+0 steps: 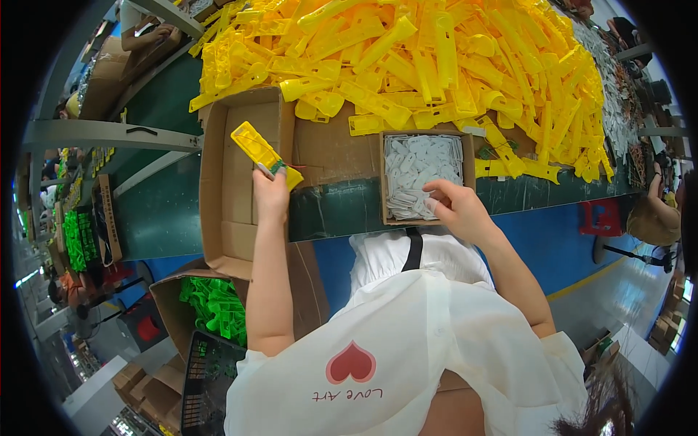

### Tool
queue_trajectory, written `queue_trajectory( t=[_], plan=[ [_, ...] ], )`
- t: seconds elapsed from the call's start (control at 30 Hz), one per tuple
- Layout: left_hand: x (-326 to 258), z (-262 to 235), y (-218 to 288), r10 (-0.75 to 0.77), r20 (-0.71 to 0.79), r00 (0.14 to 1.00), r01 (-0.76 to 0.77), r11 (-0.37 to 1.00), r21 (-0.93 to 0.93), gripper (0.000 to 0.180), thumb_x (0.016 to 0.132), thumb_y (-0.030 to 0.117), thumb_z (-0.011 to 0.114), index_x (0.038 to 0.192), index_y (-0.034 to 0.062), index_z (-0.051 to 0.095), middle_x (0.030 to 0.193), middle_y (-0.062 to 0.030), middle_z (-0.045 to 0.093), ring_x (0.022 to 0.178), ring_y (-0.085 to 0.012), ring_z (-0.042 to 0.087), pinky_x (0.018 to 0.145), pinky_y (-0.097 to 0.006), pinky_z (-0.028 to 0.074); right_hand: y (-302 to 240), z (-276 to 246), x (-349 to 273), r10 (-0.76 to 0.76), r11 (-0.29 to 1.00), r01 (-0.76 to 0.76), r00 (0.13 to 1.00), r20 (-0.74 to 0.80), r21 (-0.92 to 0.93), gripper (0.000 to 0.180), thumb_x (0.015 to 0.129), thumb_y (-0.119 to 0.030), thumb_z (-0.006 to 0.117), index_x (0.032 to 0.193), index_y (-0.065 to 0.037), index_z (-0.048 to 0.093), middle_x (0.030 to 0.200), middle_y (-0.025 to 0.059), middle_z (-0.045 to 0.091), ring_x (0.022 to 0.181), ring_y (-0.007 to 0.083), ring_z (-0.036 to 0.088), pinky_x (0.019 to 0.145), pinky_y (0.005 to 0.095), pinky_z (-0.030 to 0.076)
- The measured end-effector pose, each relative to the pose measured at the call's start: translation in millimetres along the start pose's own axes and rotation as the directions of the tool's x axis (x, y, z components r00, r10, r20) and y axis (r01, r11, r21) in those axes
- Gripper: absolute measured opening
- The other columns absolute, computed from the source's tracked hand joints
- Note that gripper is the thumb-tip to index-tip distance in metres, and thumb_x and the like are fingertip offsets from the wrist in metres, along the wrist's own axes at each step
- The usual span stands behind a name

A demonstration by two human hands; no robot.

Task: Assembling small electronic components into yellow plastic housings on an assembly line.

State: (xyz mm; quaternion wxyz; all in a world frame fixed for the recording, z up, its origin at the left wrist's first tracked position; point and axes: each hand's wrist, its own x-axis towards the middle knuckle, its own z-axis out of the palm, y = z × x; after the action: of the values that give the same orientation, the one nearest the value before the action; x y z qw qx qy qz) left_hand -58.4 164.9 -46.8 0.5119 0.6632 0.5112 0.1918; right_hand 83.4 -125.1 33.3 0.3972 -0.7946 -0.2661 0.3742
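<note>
My left hand (270,190) holds a long yellow plastic part (260,150) with a small green piece at its near end, raised over an open flat cardboard box (227,218). My right hand (452,206) reaches into a small cardboard box (385,174) filled with white plastic pieces (422,167), fingers pinched at the box's near edge; whether a piece sits between them I cannot tell. A big heap of yellow plastic parts (422,65) covers the green workbench (342,211) beyond both hands.
A carton of green plastic parts (214,305) and a black crate (207,378) stand on the floor at my lower left. White parts (614,109) lie along the right. Another person (654,218) sits at the right; a red stool (600,216) stands nearby.
</note>
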Motion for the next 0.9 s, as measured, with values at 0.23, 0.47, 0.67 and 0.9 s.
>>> queue_trajectory(
  t=[0.23,0.47,0.67,0.9],
  plan=[
    [-42,25,30,0.127,0.058,0.99,-0.084,0.872,-0.482,0.026,0.085,0.007,0.05,0.108,0.0019,0.041,0.096,-0.0057,0.053,0.083,-0.0134,0.055,0.077,-0.027,0.045,15,-18,7,-0.064,0.997,0.067,0.995,0.078,-0.031,0.018,0.078,-0.009,0.055,0.094,0.0,0.054,0.076,0.0112,0.06,0.065,0.0175,0.057,0.061,0.027,0.046],
    [-156,63,119,0.245,0.43,0.869,0.107,0.756,-0.646,0.038,0.084,0.01,0.052,0.117,0.0009,0.036,0.111,-0.0135,0.05,0.1,-0.0221,0.052,0.087,-0.034,0.042,-32,-45,2,-0.755,0.656,0.741,0.649,-0.096,-0.146,0.027,0.07,-0.012,0.064,0.095,-0.008,0.054,0.077,0.0069,0.055,0.065,0.0193,0.056,0.056,0.0282,0.045],
    [-199,101,125,0.25,0.577,0.778,0.42,0.477,-0.772,0.044,0.091,0.023,0.038,0.125,-0.0022,0.031,0.117,-0.0117,0.046,0.108,-0.0191,0.046,0.091,-0.033,0.038,-11,-69,2,-0.773,0.633,0.769,0.634,-0.016,-0.084,0.031,0.072,-0.013,0.062,0.1,-0.006,0.051,0.078,0.0077,0.051,0.066,0.0224,0.054,0.056,0.0297,0.046],
    [-214,128,117,0.115,0.452,0.885,0.371,0.412,-0.832,0.035,0.091,0.024,0.035,0.118,0.0013,0.04,0.113,-0.0104,0.048,0.106,-0.0196,0.048,0.091,-0.034,0.04,-7,-66,5,-0.762,0.646,0.753,0.645,-0.054,-0.126,0.022,0.069,-0.001,0.059,0.09,-0.002,0.052,0.072,0.0089,0.049,0.06,0.0227,0.054,0.05,0.0292,0.044]
  ],
)
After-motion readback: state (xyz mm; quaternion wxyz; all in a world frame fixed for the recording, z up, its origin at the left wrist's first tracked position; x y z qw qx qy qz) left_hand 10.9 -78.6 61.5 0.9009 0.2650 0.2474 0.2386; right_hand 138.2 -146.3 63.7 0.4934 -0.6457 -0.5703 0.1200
